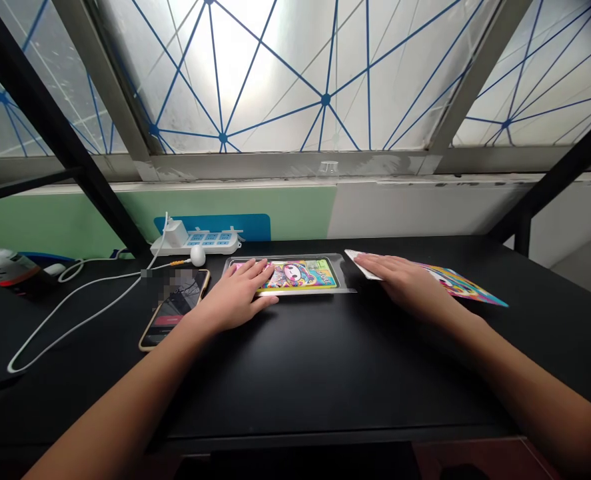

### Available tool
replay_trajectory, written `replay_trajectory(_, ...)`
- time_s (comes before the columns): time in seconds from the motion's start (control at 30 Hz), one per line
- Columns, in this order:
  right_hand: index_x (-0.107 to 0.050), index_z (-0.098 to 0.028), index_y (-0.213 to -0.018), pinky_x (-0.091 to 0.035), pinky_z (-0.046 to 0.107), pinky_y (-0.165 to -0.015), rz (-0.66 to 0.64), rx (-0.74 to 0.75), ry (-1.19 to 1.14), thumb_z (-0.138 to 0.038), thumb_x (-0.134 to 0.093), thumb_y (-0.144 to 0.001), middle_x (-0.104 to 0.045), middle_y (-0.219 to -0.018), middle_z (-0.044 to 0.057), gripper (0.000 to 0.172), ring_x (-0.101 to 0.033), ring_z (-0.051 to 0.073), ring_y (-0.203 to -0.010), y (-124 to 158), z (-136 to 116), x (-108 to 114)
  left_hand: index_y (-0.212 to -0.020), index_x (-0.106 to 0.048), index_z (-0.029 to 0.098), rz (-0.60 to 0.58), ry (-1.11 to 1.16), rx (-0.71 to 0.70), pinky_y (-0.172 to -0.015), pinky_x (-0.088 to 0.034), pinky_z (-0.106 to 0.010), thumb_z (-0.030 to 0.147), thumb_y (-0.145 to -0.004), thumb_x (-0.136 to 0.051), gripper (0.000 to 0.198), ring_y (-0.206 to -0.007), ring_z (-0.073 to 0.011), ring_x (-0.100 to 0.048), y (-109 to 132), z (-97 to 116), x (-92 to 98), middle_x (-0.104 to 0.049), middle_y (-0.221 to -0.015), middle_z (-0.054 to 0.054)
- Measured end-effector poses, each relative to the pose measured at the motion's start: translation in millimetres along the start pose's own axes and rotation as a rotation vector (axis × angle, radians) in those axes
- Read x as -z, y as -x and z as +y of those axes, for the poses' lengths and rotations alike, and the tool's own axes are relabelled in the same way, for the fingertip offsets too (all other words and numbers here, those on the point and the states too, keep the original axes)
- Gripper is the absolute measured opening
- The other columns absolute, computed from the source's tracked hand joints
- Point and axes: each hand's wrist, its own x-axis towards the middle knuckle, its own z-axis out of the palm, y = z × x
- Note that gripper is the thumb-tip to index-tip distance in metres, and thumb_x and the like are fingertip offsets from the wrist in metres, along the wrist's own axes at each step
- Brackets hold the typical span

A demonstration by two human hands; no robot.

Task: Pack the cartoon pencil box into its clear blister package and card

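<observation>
My left hand (pixel 242 290) lies with its fingers spread over the left part of a brightly coloured cartoon-printed pack (pixel 305 273). This pack rests in a clear plastic tray (pixel 342 270) on the desk. To the right, my right hand (pixel 412 283) has its fingers straight and close together over a colourful printed card (pixel 468 287). A white corner of the card shows past the fingertips, and its printed end sticks out behind the hand. The right thumb is hidden, seemingly under the card.
On the black desk (pixel 295 380), a phone (pixel 175 313) lies beside my left forearm. Behind it are a white power strip (pixel 210 241) and a looping white cable (pixel 75 300). A bottle (pixel 10 270) is at far left. Black frame bars (pixel 60 120) slant up at both sides, before a window.
</observation>
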Motion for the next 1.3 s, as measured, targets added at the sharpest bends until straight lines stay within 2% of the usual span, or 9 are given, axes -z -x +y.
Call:
replay_trajectory(0.07, -0.057, -0.014, -0.141, -0.055, 0.051, -0.099, 0.074, 0.031, 0.04, -0.001, -0.039, -0.092, -0.068, -0.136, 0.015, 0.054, -0.068, 0.029, -0.12, 2, -28, 16, -0.161, -0.029, 0.022, 0.014, -0.008, 0.018, -0.122, -0.023, -0.058, 0.061, -0.103, -0.034, 0.07, -0.155, -0.0337, -0.022, -2, 5, -1.4, -0.024, -0.168, -0.007)
replay_trajectory(0.2, -0.06, -0.011, -0.135, -0.052, 0.05, -0.101, 0.091, 0.23, -0.012, -0.002, -0.039, -0.093, -0.069, -0.134, 0.014, 0.047, -0.068, 0.03, -0.12, 13, -120, 30, -0.16, -0.031, 0.017, 0.035, -0.032, 0.037, -0.12, -0.027, -0.061, 0.051, -0.108, -0.026, 0.063, -0.155, -0.0348, -0.024, -8, 24, -6.5, -0.026, -0.168, -0.009)
replay_trajectory(0.3, -0.062, -0.006, -0.133, -0.053, 0.052, -0.097, -0.03, 0.315, -0.107, -0.019, -0.043, -0.098, -0.067, -0.135, 0.02, 0.043, -0.067, 0.038, -0.118, 11, -178, 18, -0.159, -0.032, 0.012, 0.078, -0.06, 0.067, -0.12, -0.027, -0.062, 0.046, -0.108, -0.028, 0.062, -0.154, -0.0357, -0.024, -12, 39, -12.4, -0.028, -0.167, -0.013)
replay_trajectory(0.37, -0.056, -0.003, -0.14, -0.052, 0.054, -0.099, -0.135, 0.285, -0.177, -0.035, -0.046, -0.101, -0.06, -0.142, 0.025, 0.052, -0.062, 0.042, -0.125, -3, -196, 5, -0.159, -0.032, 0.01, 0.118, -0.057, 0.062, -0.121, -0.027, -0.059, 0.045, -0.108, -0.03, 0.062, -0.154, -0.0355, -0.024, -13, 44, -15.9, -0.029, -0.166, -0.015)
replay_trajectory(0.47, -0.049, -0.006, -0.147, -0.043, 0.056, -0.111, -0.294, 0.202, -0.349, -0.051, -0.049, -0.101, -0.054, -0.149, 0.024, 0.065, -0.05, 0.039, -0.138, -39, -194, -12, -0.159, -0.033, 0.012, 0.136, -0.003, 0.021, -0.122, -0.028, -0.055, 0.042, -0.109, -0.028, 0.058, -0.154, -0.0337, -0.025, -13, 43, -18.5, -0.031, -0.165, -0.015)
replay_trajectory(0.57, -0.052, -0.012, -0.146, -0.032, 0.052, -0.12, -0.374, 0.197, -0.552, -0.052, -0.05, -0.101, -0.052, -0.153, 0.02, 0.06, -0.044, 0.033, -0.144, -64, -177, -19, -0.157, -0.038, 0.014, 0.119, 0.022, -0.037, -0.122, -0.028, -0.056, 0.038, -0.109, -0.027, 0.054, -0.154, -0.0342, -0.025, -11, 37, -18.1, -0.034, -0.165, -0.016)
replay_trajectory(0.8, -0.042, -0.016, -0.155, -0.022, 0.049, -0.125, -0.415, 0.215, -0.69, -0.051, -0.054, -0.099, -0.034, -0.164, 0.017, 0.067, -0.023, 0.031, -0.154, -61, -164, -19, -0.143, -0.055, 0.016, 0.207, -0.026, -0.152, -0.116, -0.037, -0.054, 0.037, -0.107, -0.039, 0.045, -0.143, -0.0333, -0.046, -4, 28, -9.9, -0.052, -0.154, -0.014)
replay_trajectory(0.97, -0.033, -0.016, -0.159, -0.017, 0.051, -0.126, -0.422, 0.204, -0.653, -0.051, -0.053, -0.1, -0.024, -0.168, 0.017, 0.072, -0.011, 0.031, -0.157, -62, -168, -21, -0.139, -0.059, 0.016, 0.277, 0.014, -0.049, -0.116, -0.038, -0.054, 0.039, -0.107, -0.036, 0.046, -0.139, -0.031, -0.049, -6, 17, -13.0, -0.058, -0.148, -0.012)
replay_trajectory(1.3, -0.04, -0.014, -0.155, -0.024, 0.056, -0.124, -0.387, 0.182, -0.64, -0.051, -0.053, -0.1, -0.034, -0.164, 0.019, 0.068, -0.026, 0.035, -0.153, -71, -178, -29, -0.149, -0.049, 0.016, 0.202, 0.08, 0.073, -0.118, -0.037, -0.053, 0.04, -0.106, -0.032, 0.052, -0.15, -0.03, -0.034, -11, 9, -20.5, -0.046, -0.159, -0.012)
